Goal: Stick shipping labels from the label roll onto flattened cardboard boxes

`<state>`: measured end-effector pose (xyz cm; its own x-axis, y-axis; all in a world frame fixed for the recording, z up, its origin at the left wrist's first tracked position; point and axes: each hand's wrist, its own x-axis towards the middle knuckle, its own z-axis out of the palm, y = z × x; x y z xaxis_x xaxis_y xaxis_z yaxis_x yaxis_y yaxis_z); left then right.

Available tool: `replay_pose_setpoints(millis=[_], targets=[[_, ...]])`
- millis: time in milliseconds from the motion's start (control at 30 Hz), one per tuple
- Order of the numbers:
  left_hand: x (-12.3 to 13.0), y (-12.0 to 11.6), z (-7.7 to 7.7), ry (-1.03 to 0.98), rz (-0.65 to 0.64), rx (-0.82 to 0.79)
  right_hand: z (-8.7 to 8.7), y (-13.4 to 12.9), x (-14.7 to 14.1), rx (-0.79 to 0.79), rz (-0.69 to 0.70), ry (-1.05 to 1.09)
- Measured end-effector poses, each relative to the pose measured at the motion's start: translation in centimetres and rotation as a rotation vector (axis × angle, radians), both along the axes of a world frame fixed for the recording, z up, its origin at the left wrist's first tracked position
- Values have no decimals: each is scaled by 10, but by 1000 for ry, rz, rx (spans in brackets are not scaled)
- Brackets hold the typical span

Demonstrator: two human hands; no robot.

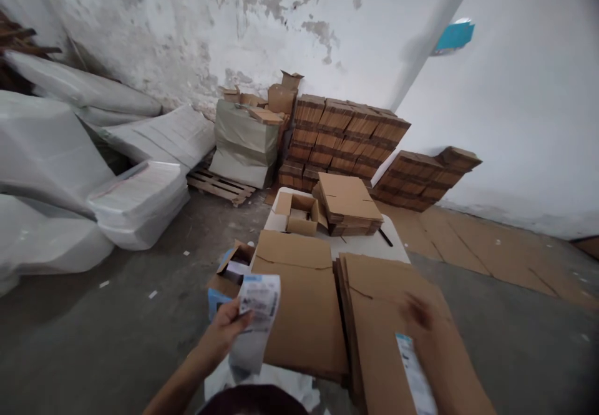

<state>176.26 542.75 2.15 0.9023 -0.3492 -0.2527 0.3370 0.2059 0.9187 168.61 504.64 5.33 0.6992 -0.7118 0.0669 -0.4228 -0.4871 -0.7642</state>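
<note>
My left hand (229, 324) pinches a strip of printed labels (260, 309) that hangs down in front of the left stack of flat cardboard (299, 302). Over the right cardboard stack (379, 315) is my right hand (423, 318), blurred by motion, so its fingers cannot be made out. Beside and below that hand, a label with a blue top edge (414, 371) lies against the right stack, partly hidden by the forearm.
A white table (395, 243) bears a small open box (302, 224), folded cartons (350, 200) and a dark, thin object (385, 237). An open blue box (224, 284) is at the left. Carton bundles (346, 134) and wrapped white packs (140, 203) stand behind.
</note>
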Motion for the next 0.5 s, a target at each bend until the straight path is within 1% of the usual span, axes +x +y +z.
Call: replay_pose_setpoints(millis=[33, 67, 100, 133, 167, 200, 267, 300, 333, 400, 433, 500], targets=[[-3, -5, 2, -27, -85, 30, 0, 49, 15, 141, 257, -57], [-6, -9, 4, -52, -161, 55, -2, 94, 27, 271, 533, -56], [-9, -11, 6, -57, -209, 56, -5, 133, 36, 330, 677, -65], [-11, -13, 7, -21, -232, 18, -8, 163, 41, 341, 755, -71], [-13, -13, 8, 66, -235, -58, -13, 184, 42, 315, 782, -77], [-13, -13, 9, 192, -217, -152, -17, 198, 40, 262, 771, -88], [-10, -13, 7, 484, -132, -318, -22, 209, 32, 150, 792, -108], [-7, -12, 4, 592, -63, -367, -22, 209, 27, 110, 843, -122], [-3, -11, -1, 654, 36, -381, -20, 207, 24, 87, 901, -149], [8, -4, -12, 660, 304, -354, -11, 197, 23, 116, 973, -225], [13, 2, -18, 636, 440, -332, -6, 190, 27, 171, 957, -265], [21, 18, -29, 588, 666, -274, -3, 172, 43, 282, 818, -312]])
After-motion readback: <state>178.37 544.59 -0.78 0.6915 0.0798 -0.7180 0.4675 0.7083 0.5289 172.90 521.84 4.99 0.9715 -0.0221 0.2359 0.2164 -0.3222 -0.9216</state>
